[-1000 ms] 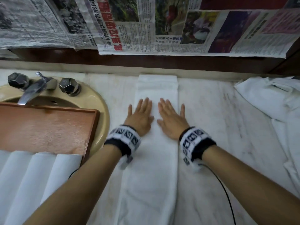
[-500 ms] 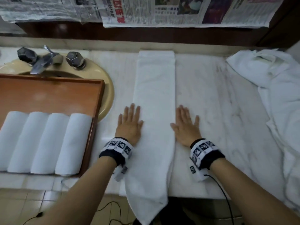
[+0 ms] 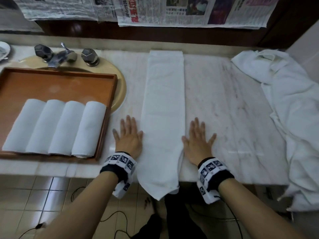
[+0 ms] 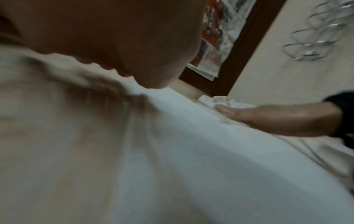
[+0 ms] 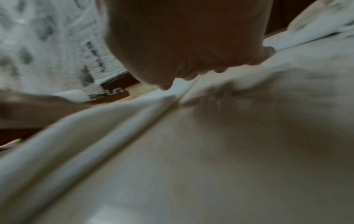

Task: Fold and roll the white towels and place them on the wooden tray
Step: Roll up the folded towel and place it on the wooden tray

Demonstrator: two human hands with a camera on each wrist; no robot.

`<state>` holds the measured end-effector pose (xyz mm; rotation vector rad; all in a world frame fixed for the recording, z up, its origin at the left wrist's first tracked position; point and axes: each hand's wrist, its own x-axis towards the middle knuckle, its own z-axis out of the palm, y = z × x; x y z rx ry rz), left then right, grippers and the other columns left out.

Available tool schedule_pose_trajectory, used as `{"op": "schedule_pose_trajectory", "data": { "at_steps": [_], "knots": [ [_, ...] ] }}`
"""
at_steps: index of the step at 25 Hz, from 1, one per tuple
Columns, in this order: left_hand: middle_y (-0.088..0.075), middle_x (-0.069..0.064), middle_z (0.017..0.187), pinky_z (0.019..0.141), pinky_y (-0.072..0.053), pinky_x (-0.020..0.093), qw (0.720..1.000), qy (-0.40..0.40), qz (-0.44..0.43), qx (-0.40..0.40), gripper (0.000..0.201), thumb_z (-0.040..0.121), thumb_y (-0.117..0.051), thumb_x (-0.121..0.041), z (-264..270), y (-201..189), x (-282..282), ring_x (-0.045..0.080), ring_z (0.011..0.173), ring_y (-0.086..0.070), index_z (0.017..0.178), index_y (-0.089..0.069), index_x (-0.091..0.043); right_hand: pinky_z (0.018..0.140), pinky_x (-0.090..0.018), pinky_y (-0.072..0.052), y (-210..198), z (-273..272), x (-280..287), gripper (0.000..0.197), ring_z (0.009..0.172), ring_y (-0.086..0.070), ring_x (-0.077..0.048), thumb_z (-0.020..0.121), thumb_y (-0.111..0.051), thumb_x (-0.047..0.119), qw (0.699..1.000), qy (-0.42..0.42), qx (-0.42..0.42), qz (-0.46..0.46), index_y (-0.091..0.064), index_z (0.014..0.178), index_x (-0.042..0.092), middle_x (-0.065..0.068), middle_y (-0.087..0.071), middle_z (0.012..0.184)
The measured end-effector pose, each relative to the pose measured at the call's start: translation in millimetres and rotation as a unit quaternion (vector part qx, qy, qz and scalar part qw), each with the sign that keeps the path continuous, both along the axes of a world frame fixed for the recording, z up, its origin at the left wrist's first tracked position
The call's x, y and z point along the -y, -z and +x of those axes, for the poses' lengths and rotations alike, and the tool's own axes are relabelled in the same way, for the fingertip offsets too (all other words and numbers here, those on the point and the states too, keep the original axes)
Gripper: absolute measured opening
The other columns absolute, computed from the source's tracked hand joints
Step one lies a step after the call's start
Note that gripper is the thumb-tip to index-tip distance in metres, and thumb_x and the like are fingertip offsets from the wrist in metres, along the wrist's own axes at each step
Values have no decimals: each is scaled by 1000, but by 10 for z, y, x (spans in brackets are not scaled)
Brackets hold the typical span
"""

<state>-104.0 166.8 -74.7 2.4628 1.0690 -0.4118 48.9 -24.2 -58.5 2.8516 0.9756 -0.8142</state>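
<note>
A white towel (image 3: 164, 107), folded into a long narrow strip, lies lengthwise on the marble counter (image 3: 224, 104), its near end hanging over the front edge. My left hand (image 3: 128, 135) lies flat on the counter against the strip's left edge, fingers straight. My right hand (image 3: 198, 138) lies flat against the right edge, fingers spread. The wooden tray (image 3: 110, 104) sits at the left over the sink, with several rolled white towels (image 3: 55, 126) side by side in its near half. Both wrist views are blurred, showing palm, counter and the towel (image 4: 191, 144) edge (image 5: 95, 121).
A heap of loose white towels (image 3: 290, 104) covers the counter's right end and hangs over its edge. The beige sink (image 3: 120, 83) and tap (image 3: 58, 56) lie behind the tray. Newspaper sheets (image 3: 172, 12) hang on the back wall. Cables trail on the tiled floor (image 3: 34, 195).
Both hands slid from the middle of the towel strip back toward me and outward, ending flat on the counter at either edge. The head camera pulled back, showing the tray's rolls and the floor.
</note>
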Motion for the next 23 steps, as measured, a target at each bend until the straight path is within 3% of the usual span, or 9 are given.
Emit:
{"op": "schedule_pose_trajectory", "data": {
  "at_steps": [2,4,7,10,12,14,15,18,23],
  "knots": [
    [28,-5,157,119,10,50,992,111,-11,52,60,104,-12,-43,52,-28,294,15,145,24,153,16,-22,112,-63,14,21,-325,-87,67,143,30,-16,102,-16,46,993,-114,11,29,23,149,19,5,34,154],
    [28,-8,156,120,8,49,984,170,-6,49,60,102,-10,-46,-77,24,422,14,144,25,153,16,-27,112,-64,13,111,-458,0,66,143,28,-12,102,-16,48,989,-142,-13,27,20,151,21,7,32,155],
    [22,-5,160,119,9,47,996,86,21,18,58,103,-13,-43,-336,95,159,16,147,21,154,11,-28,110,-68,9,131,-235,240,67,144,27,-16,101,-11,52,1000,-5,-14,-20,19,152,20,6,31,156],
    [-23,9,158,114,-24,46,995,-36,41,88,51,101,-40,-28,-285,-35,86,27,144,-23,149,-31,-13,109,-66,12,-30,-134,13,66,146,22,-24,103,-21,45,999,23,19,27,7,154,15,3,22,160],
    [-57,8,130,95,-44,40,978,-135,27,158,32,95,-54,-23,-130,-142,163,29,118,-53,125,-60,-14,114,-63,1,-134,-133,-385,56,149,0,-27,101,-39,28,986,-79,44,138,-20,153,14,-2,-6,163],
    [-67,6,110,85,-49,35,967,-205,-19,152,22,88,-61,-23,-51,-179,213,29,102,-61,108,-69,-19,110,-57,-29,-172,-138,-775,45,137,-33,-33,93,-52,6,954,-198,32,223,-50,137,10,-9,-41,149],
    [-68,5,106,84,-50,34,962,-231,-41,141,21,85,-64,-21,-45,-176,227,29,99,-62,105,-70,-20,103,-49,-37,-174,-138,-945,44,130,-40,-32,90,-53,-1,943,-255,27,213,-56,132,11,-9,-47,143],
    [-70,4,100,82,-51,32,952,-270,-65,129,22,81,-70,-17,-51,-150,247,28,97,-62,103,-70,-20,91,-37,-39,-194,-87,-1268,42,128,-38,-27,90,-49,-2,906,-406,55,102,-59,126,18,-2,-47,139],
    [-71,3,96,76,-45,26,943,-288,-82,149,21,80,-74,-13,-55,-165,232,26,95,-63,99,-71,-19,88,-36,-38,-216,-83,-1492,24,121,-41,-23,96,-46,11,863,-491,111,39,-62,112,20,0,-54,125]
  ]
}}
